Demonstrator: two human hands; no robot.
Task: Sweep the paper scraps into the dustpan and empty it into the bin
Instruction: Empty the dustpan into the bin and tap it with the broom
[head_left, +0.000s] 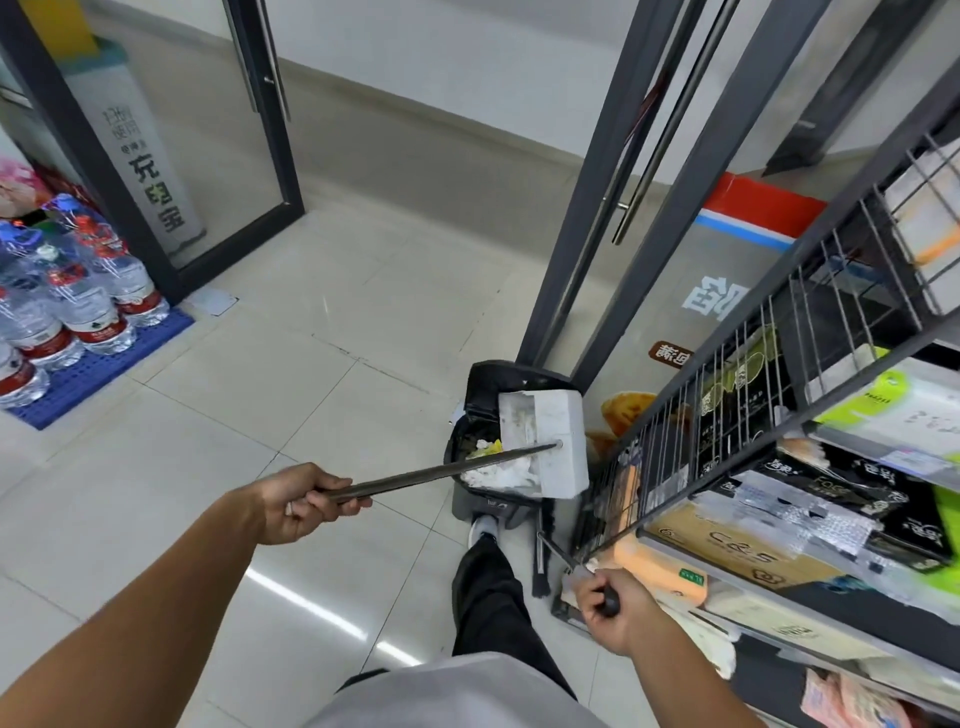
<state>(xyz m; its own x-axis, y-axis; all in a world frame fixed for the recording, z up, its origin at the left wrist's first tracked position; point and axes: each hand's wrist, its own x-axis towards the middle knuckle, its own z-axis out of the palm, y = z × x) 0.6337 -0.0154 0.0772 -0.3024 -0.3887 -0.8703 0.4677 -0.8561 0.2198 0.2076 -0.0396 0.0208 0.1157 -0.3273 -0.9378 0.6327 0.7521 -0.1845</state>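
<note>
Tiled floor of a shop entrance: no paper scraps show on the visible tiles, so the sweeping stage appears complete. Landmark for all positions is the bin, a dark container with a black liner standing at the foot of the grey door frame. Just right of the bin rises the wire shelf rack stocked with tissue packs; well to its left, bottled water rests on a blue pallet.

The dustpan, a pale box-shaped pan on a long dark handle, is held over the bin's right half, tipped on edge with its open side turned toward the bin mouth. White paper scraps and some yellow-green waste lie inside the bin beneath the pan; whether any scraps are left in the pan cannot be told from this angle. The task is judged to be in its last stage, emptying, with only withdrawal of the pan left.

The left hand, near and left of the bin, has its fingers clamped round the end of the dustpan handle. The right hand, nearer than the bin and beside the rack, has its fingers closed on the dark grip of the broom, which stands idle just in front of the bin.
</note>
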